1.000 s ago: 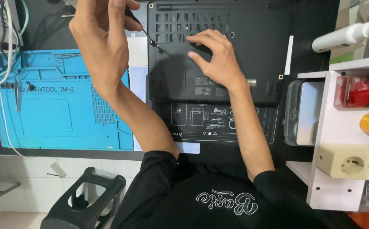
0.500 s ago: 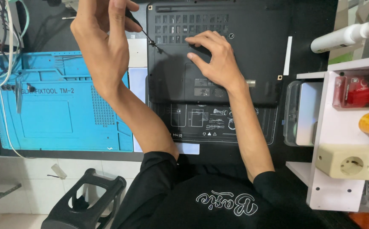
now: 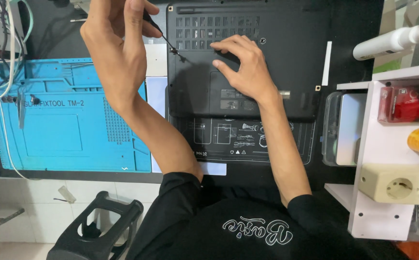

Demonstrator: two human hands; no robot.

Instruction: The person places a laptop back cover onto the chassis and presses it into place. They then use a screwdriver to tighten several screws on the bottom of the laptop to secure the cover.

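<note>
Nearest the camera is the person's black shirt, with a black stool [image 3: 96,226] below on the left over a pale tiled floor. Beyond it, the dark worktop [image 3: 349,29] carries an upturned black laptop [image 3: 291,58], lying base up, with its vent grille toward the far edge and a printed diagram on the panel nearest the body. The right hand [image 3: 245,67] lies flat and open on the base, fingers spread over the middle, holding nothing and only pressing down. Farther off, the left hand [image 3: 118,43] is closed around the handle of a thin screwdriver [image 3: 163,36], whose tip slants down to a screw [image 3: 174,50] at the laptop's left edge just beside the grille. The shaft leans rather than standing straight over the screw, so the likeliest fault is that the tip rides out of the head and rounds it, or skids across the plastic and scratches it. If the flat hand eases off, the laptop could slide on the worktop and throw the tip off. A small screw once free could roll off the case into the gap beside the blue mat [image 3: 69,115] on the left, which has trays for such parts but lies a little apart. On the right, a white shelf [image 3: 378,144] holding a socket block [image 3: 399,185] stands near the right forearm, where an elbow swing could knock it.
</note>
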